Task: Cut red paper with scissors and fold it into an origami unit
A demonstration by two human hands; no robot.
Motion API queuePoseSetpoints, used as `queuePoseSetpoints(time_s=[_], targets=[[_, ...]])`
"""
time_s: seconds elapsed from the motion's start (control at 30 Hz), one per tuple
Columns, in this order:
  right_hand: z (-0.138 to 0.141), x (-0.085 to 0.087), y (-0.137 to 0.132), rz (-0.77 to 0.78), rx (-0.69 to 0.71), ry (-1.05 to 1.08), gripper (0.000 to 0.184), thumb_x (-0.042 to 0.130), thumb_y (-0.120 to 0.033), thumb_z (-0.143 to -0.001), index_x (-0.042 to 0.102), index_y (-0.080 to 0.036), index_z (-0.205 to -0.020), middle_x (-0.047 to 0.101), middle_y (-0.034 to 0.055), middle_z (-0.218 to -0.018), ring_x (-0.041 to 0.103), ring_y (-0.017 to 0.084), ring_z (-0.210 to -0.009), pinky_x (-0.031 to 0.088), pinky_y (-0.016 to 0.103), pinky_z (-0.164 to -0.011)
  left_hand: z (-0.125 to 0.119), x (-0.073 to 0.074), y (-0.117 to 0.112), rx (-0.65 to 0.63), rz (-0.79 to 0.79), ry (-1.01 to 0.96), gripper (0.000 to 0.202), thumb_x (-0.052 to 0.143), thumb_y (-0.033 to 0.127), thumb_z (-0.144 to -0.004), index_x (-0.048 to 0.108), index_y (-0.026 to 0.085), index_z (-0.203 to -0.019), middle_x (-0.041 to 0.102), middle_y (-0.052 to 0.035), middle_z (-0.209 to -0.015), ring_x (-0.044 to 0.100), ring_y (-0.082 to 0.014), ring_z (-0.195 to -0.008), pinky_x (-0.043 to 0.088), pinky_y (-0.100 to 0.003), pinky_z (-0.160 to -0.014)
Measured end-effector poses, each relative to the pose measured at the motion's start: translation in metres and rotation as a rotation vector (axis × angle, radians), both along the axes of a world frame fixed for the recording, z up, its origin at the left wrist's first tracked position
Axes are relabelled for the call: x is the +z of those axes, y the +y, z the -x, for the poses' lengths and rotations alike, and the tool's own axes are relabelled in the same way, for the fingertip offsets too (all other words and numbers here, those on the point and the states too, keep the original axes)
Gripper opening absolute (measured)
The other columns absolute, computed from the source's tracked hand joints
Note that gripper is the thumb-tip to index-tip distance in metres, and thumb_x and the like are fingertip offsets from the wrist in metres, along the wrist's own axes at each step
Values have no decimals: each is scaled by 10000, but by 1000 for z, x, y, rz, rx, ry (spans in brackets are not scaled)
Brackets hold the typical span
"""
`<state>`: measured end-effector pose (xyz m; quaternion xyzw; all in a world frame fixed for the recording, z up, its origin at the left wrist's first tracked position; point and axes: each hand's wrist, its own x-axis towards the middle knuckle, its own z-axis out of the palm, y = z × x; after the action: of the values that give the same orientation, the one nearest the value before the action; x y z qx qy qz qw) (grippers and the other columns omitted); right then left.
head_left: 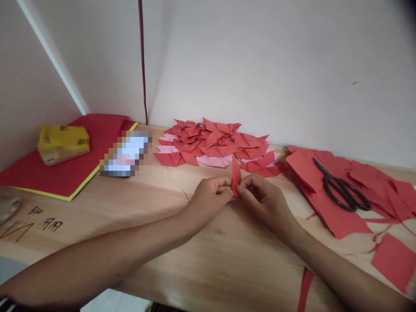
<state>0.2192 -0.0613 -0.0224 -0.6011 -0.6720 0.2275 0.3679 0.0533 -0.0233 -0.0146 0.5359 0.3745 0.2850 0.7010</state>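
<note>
**Both hands pinching a folded strip**

The left hand (212,193) and right hand (260,197) are meeting above the pale wooden worktop (195,260), fingertips gripping the narrow folded red paper piece (236,175) between them. Its long axis is standing upright, rising from the pinch. Both forearms are converging from the near edge.

I was looking at a small paper-craft workspace: a plain wooden counter (130,225) in a white-walled corner, folded red paper shapes (214,145) heaped far, scissors (341,188) on red offcuts (357,190) right, card sheets (68,169) left.
</note>
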Motion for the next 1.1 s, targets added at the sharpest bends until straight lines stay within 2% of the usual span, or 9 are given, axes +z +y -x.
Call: queuePoseSetpoints(time_s=[0.27, 0.43, 0.9, 1.0, 1.1], targets=[[1, 2, 2, 22, -3, 7, 138, 564, -284, -870, 551, -204, -758, 575, 4, -710, 497, 140, -624, 370, 272, -568, -2, 0, -1, 3, 5, -1, 140, 546, 152, -751, 661, 137, -829, 601, 15, -680, 530, -94, -644, 378, -202, -614], [1, 2, 1, 14, -4, -10, 147, 569, -296, -869, 555, -204, -755, 595, 10, -713, 517, 144, -632, 383, 273, -572, -1, -1, 0, -12, 21, -54, 136, 602, 161, -753, 664, 128, -869, 682, -31, -776, 615, -143, -797, 431, -228, -716], [1, 0, 1, 16, 5, -3, 126, 567, -293, -872, 535, -210, -782, 604, 18, -742, 541, 156, -669, 425, 287, -610, -1, 0, -2, -1, 35, -45, 181, 590, 123, -764, 687, 141, -916, 715, -20, -786, 649, -138, -779, 452, -219, -721], [0, -2, 2, 27, -4, 77, 122, 589, -312, -860, 520, -212, -842, 604, 15, -779, 556, 155, -684, 446, 286, -620, -1, 2, -1, -10, 1, -35, 227, 571, 115, -770, 683, 141, -965, 722, -20, -801, 658, -140, -790, 456, -216, -725], [-1, -2, 4, 12, 3, 184, 189, 612, -347, -846, 516, -210, -934, 603, 9, -814, 563, 146, -674, 458, 277, -603, 0, 5, 1, -7, -70, -31, 352, 559, 91, -764, 650, 133, -1102, 733, -36, -853, 670, -157, -852, 468, -231, -775]])
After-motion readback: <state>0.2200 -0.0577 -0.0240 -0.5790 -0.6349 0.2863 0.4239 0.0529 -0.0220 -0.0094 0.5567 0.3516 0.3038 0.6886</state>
